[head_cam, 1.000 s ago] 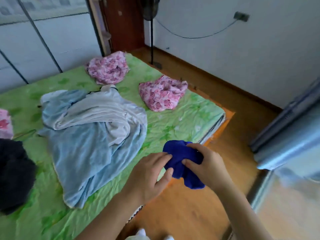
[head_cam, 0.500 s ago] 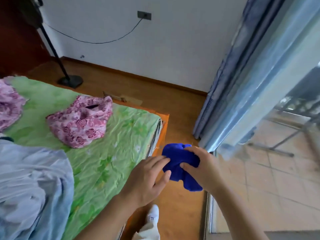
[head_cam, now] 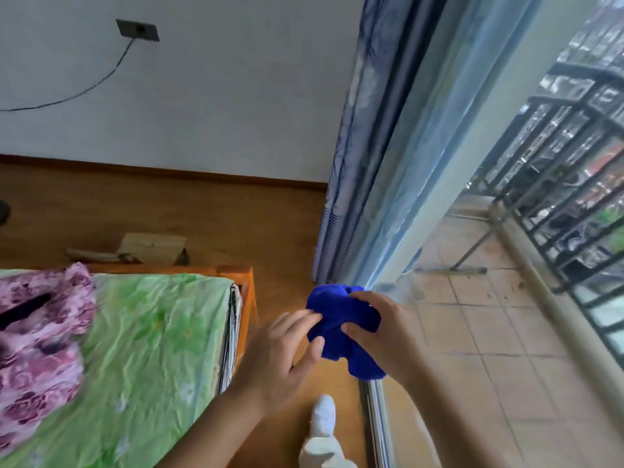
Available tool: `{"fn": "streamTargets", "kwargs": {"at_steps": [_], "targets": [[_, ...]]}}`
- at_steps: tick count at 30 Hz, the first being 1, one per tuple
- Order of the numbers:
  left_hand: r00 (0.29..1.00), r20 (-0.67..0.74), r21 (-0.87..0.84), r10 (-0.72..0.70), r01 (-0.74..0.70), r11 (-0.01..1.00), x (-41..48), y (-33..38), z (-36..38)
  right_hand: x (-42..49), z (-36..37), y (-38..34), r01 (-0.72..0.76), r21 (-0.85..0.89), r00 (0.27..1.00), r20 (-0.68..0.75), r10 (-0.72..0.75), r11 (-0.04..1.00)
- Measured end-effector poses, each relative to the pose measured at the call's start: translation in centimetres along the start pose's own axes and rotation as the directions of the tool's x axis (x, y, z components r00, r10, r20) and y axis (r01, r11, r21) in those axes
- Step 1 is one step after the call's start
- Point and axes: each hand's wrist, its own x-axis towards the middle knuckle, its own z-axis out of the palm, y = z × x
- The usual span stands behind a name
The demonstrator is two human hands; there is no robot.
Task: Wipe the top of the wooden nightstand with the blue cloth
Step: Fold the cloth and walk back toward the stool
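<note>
Wooden floor [head_cam: 202, 217] beside green-sheeted bed [head_cam: 152, 332] at lower left, blue cloth [head_cam: 341, 319] bunched at lower centre, right hand [head_cam: 381, 332] gripping it, left hand [head_cam: 280, 352] fingertips pinching its edge.

Blue cloth [head_cam: 341, 327]: bunched, its right side covered by the right hand [head_cam: 381, 332] and its left edge by the fingertips [head_cam: 312, 319] of the left hand [head_cam: 280, 356], so its full outline cannot be made out; both forearms run out of the bottom edge. Pink floral fabric [head_cam: 37, 339] at the near left of the bed [head_cam: 152, 332] is blurred and cut by the left edge, and the bed itself is cut at left and bottom. A wall cable [head_cam: 84, 91] leaves the frame at left, a pale flat object [head_cam: 152, 246] on the floor behind the bed's far edge is partly hidden and unidentifiable, and a white-clad foot [head_cam: 322, 430] is cropped at the bottom.
</note>
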Motion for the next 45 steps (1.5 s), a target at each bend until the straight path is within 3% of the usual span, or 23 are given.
{"fn": "streamTargets", "kwargs": {"at_steps": [6,17,27,39,45], "targets": [[0.999,0.039,0.001,-0.013,0.013,1.000,11.7,-3.6,1.2,11.7,-0.6,3.2,-0.017,0.012,0.999,0.029,0.016,1.000],[0.991,-0.109,0.014,-0.080,0.082,0.997,29.8,-8.7,-1.1,32.9,-3.1,3.1,0.089,0.132,0.995,0.026,-0.093,0.987],[0.970,-0.136,-0.027,-0.200,0.198,0.980,42.9,-20.5,-4.5,51.9,2.0,0.2,0.117,0.184,0.976,0.161,-0.148,0.976],[0.978,-0.109,0.009,-0.180,0.182,0.983,62.8,-32.1,-13.0,75.4,4.4,-5.2,0.123,0.161,0.985,0.102,-0.141,0.979],[0.941,-0.168,0.015,-0.294,0.300,0.954,69.0,-40.3,-15.2,87.4,9.7,-7.3,0.164,0.190,0.946,0.247,-0.209,0.968]]}}
